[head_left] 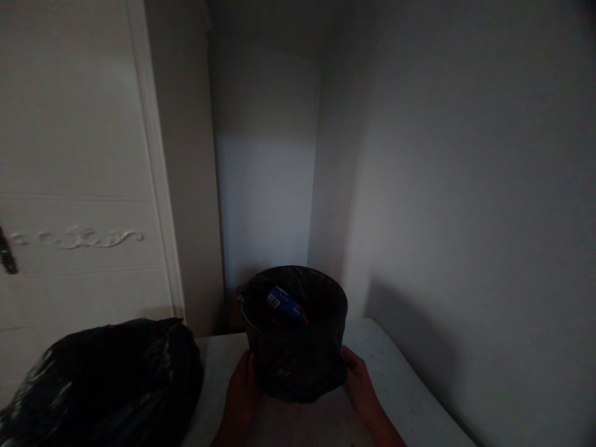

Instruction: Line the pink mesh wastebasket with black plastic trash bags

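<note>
A small round bin (298, 360) lined with a black plastic bag stands on a white table (395, 379) in a dim corner. Inside it lies a blue packet (286, 304) with a white label. My left hand (242, 388) presses against the bin's left side and my right hand (356, 382) against its right side, so both grip it from below the rim. The fingertips are hidden behind the bin.
A full black rubbish bag (107, 379) lies on the table at the left. A white panelled door (79, 186) stands behind it. Bare walls (465, 186) close in the corner at the back and right.
</note>
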Tool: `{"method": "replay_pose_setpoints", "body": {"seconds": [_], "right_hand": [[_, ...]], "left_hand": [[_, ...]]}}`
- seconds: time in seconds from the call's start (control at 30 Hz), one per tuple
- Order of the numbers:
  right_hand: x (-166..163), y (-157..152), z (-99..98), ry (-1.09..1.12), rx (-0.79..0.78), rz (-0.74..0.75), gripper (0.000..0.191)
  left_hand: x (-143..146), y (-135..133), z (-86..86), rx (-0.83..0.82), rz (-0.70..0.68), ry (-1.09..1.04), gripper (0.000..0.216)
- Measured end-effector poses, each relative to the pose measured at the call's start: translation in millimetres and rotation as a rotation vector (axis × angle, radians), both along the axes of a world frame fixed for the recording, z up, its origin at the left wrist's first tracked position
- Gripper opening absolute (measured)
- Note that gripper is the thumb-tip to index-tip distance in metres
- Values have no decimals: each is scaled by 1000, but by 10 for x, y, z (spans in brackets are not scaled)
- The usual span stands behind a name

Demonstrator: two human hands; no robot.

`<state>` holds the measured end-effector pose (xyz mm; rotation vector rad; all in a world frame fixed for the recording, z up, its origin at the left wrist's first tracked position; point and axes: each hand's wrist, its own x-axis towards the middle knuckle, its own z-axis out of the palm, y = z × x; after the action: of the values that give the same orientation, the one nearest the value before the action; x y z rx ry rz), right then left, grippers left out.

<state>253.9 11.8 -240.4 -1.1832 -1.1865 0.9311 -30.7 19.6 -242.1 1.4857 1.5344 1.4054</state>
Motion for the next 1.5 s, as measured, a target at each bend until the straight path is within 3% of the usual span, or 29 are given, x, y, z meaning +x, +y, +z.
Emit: {"method": "replay_pose_setpoints", "body": {"seconds": [1.07, 1.5], "right_hand": [[-24, -17, 48, 19, -2, -9, 44], [-18, 3, 33, 26, 0, -15, 44]], "left_hand": [[-1, -30, 49, 29, -13, -33, 51], [-16, 44, -70, 27, 38, -29, 61]]}}
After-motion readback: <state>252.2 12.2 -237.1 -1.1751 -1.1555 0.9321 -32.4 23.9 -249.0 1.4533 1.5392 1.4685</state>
